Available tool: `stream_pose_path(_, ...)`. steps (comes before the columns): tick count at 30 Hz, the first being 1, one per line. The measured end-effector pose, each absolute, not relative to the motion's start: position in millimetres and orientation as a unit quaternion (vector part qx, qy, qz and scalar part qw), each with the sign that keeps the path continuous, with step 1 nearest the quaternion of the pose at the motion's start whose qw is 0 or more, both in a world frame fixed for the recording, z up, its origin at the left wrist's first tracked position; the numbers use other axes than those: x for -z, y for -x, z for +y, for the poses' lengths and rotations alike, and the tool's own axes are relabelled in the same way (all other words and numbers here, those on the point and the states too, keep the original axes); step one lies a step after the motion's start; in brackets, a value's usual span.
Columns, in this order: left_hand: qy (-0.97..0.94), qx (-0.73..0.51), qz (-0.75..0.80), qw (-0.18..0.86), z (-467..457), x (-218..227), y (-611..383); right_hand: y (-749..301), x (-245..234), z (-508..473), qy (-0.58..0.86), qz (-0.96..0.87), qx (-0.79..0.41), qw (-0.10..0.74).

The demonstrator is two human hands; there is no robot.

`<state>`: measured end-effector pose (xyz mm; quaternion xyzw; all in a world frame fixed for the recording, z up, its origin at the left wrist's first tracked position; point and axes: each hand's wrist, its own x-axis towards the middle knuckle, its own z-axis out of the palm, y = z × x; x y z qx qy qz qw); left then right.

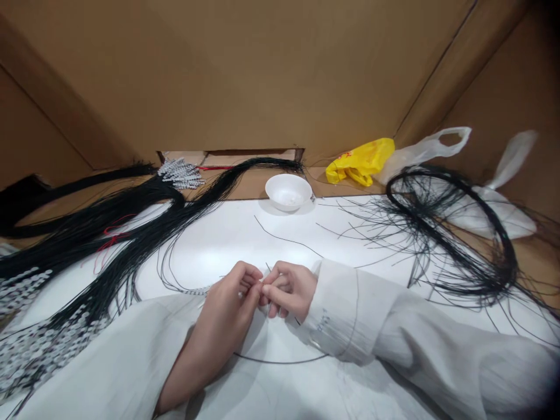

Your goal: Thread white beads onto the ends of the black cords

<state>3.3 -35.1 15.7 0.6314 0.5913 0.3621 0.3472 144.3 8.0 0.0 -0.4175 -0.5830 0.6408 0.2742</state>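
My left hand (227, 306) and my right hand (289, 290) meet fingertip to fingertip over the white table (227, 233), near its front edge. Both are closed in a pinch on a thin black cord (280, 360), which loops on the table under my wrists. A short beaded length of the cord (196, 290) runs out to the left of my left hand. Both arms wear white sleeves.
A small white bowl (288, 191) stands behind my hands. A thick bundle of black cords (109, 239) with white beaded ends lies at the left. A coil of black cords (455, 227) lies at the right, by yellow (361, 161) and white plastic bags. Cardboard walls enclose the table.
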Motion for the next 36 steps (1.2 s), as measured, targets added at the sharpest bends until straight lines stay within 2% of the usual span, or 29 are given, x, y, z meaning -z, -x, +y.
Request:
stream_pose_path(7,-0.675,-0.339,0.594,0.278,-39.0,-16.9,-7.3,-143.6,-10.1,8.3,0.444,-0.585,-0.636,0.238)
stream_pose_path(17,-0.668,-0.366,0.575,0.299,-35.8,-13.5,-4.1,-145.7,0.6,9.0,0.380,-0.583,-0.661,0.280)
stream_pose_path(23,-0.667,-0.380,0.587,0.257,-36.1,-14.9,-0.7,-143.3,0.8,8.6,0.374,-0.575,-0.668,0.290)
stream_pose_path(30,-0.625,-0.405,0.583,0.324,-33.6,-13.6,-2.8,-143.3,-1.3,8.6,0.395,-0.577,-0.656,0.284)
stream_pose_path(36,-0.611,-0.421,0.585,0.329,-31.2,-13.6,-5.3,-145.0,-0.6,10.2,0.378,-0.580,-0.655,0.302)
